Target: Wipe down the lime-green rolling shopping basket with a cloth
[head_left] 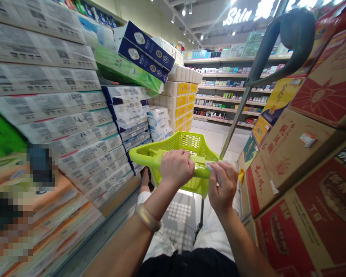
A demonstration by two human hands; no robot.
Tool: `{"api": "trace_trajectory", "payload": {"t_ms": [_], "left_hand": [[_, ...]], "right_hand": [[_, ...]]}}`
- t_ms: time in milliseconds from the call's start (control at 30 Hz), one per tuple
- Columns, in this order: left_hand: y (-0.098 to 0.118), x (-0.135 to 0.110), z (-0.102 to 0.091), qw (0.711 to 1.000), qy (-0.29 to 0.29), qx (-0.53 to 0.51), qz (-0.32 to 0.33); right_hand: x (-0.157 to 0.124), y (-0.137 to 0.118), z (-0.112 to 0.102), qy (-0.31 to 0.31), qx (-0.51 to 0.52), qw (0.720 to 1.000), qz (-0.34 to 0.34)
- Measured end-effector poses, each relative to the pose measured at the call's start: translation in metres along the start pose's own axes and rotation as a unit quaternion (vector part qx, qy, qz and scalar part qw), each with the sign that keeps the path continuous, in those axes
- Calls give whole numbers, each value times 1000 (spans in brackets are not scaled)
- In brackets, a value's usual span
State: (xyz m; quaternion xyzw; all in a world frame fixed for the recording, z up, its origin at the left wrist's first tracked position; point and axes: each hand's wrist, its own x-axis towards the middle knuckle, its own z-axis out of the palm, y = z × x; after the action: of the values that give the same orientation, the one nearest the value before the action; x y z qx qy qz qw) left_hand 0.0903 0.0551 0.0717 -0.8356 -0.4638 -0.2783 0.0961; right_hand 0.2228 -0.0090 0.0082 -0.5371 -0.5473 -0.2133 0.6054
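A lime-green rolling shopping basket (190, 140) with perforated walls stands in front of my legs. My left hand (177, 167) is closed in a fist around the basket's green handle (202, 171), with a gold-coloured bracelet (148, 217) on the wrist. At the handle's right end, my right hand (224, 184) pinches a thin white tissue (210, 165) against the green plastic; most of the tissue is hidden under the fingers. The basket's long metal pole (235, 115) slants up to the right and ends in a grey loop grip (301, 46), which neither hand touches.
Stacked tissue packs (75, 111) line the aisle on the left, with a tilted blue-and-white pack (145, 50) on top. Cardboard cartons (300, 142) rise close on the right. Shelves of small goods (222, 84) stand at the back, beyond the pale tiled floor (209, 130).
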Motion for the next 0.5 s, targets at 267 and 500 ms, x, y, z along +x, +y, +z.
{"api": "trace_trajectory", "payload": {"t_ms": [267, 500], "left_hand": [[-1, -1, -1, 1000, -6, -6, 7], [3, 0, -2, 1000, -11, -11, 0]], "right_hand": [[-4, 7, -10, -66, -23, 994, -84], [19, 23, -12, -38, 0, 993, 109]]}}
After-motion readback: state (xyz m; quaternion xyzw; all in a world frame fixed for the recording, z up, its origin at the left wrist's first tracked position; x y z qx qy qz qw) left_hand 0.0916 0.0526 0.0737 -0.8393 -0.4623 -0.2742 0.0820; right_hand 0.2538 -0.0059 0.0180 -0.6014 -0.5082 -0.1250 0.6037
